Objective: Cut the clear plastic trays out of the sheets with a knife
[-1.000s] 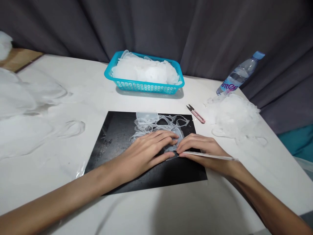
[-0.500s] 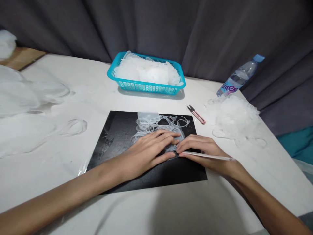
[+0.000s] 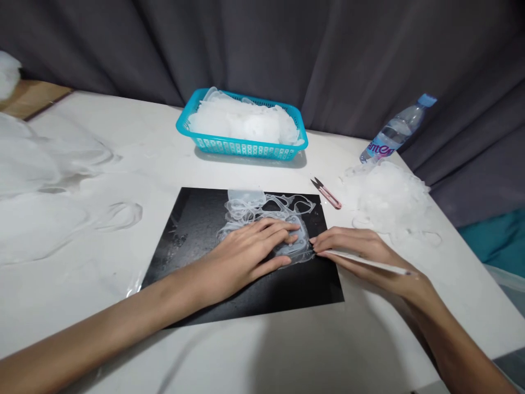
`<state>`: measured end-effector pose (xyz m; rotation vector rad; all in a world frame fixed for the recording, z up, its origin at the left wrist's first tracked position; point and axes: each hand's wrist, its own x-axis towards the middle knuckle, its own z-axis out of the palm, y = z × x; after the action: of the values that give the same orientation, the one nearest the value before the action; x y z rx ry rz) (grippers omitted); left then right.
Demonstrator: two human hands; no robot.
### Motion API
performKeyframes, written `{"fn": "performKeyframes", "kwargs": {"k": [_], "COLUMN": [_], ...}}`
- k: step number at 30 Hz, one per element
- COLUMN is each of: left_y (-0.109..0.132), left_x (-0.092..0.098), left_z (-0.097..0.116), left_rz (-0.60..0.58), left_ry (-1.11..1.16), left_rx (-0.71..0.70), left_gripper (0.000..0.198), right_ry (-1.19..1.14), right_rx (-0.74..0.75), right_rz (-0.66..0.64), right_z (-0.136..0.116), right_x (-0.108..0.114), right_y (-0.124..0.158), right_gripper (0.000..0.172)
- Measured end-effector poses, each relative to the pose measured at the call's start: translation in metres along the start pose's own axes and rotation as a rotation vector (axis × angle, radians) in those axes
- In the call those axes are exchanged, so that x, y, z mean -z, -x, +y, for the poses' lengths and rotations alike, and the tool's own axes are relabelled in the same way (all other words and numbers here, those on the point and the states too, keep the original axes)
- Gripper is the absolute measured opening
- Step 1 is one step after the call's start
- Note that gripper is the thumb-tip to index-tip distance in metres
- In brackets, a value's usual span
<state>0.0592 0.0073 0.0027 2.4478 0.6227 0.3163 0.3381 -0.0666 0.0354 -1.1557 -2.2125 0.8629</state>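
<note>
Right hand (image 3: 361,251) with thin tool (image 3: 369,264) now farther right — off translucent piece (image 3: 297,246).

My left hand (image 3: 250,249) lies flat, palm down, fingers spread forward. My right hand (image 3: 361,251) rests beside it, fingers pinched together, forearm angled outward.

Mat (image 3: 205,284): on the table (image 3: 287,355), before the basket (image 3: 241,146)
Film tangle (image 3: 266,210): on the mat's far part
Snips (image 3: 327,193): right of the mat
Scrap heap (image 3: 388,200): right of the snips
Bottle (image 3: 394,131): behind the heap
</note>
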Motion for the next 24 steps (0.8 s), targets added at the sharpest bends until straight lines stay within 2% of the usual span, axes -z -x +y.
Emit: {"fn": "performKeyframes", "kwargs": {"k": [3,7,9,12,14,16,18,20,24], "left_y": [0.0,0.0,0.0,-0.002,-0.004,-0.006,-0.007,-0.007,-0.006], "left_x": [0.001,0.003,0.003,0.005,0.006,0.008,0.009,0.01,0.015], "left_z": [-0.001,0.0,0.001,0.003,0.004,0.003,0.002,-0.001,-0.011], "left_rz": [-0.014,-0.011,0.061,0.185,0.209,0.206,0.194,0.196,0.145], "left_ry": [-0.003,-0.01,-0.038,-0.142,-0.243,-0.316,-0.31,-0.233,-0.029], "left_rx": [0.009,0.011,0.05,0.16,0.204,0.216,0.218,0.233,0.291], "left_gripper": [0.038,0.04,0.045,0.068,0.078,0.08,0.08,0.083,0.078], "right_ry": [-0.06,-0.102,-0.106,-0.003,0.103,0.189,0.227,0.212,0.121], "right_rx": [-0.067,-0.201,-0.258,-0.213,-0.224,-0.277,-0.283,-0.255,-0.232], "right_rz": [0.07,0.163,0.213,0.334,0.382,0.369,0.328,0.286,0.268], "right_z": [-0.004,-0.006,-0.006,-0.003,-0.001,0.001,0.002,0.001,-0.004], "right_x": [0.002,-0.009,-0.014,-0.023,-0.031,-0.04,-0.05,-0.059,-0.07], "right_y": [0.003,-0.005,-0.009,-0.012,-0.011,-0.009,-0.009,-0.01,-0.015], "right_gripper": [0.012,0.005,0.014,0.032,0.032,0.02,0.02,0.021,0.006]}}
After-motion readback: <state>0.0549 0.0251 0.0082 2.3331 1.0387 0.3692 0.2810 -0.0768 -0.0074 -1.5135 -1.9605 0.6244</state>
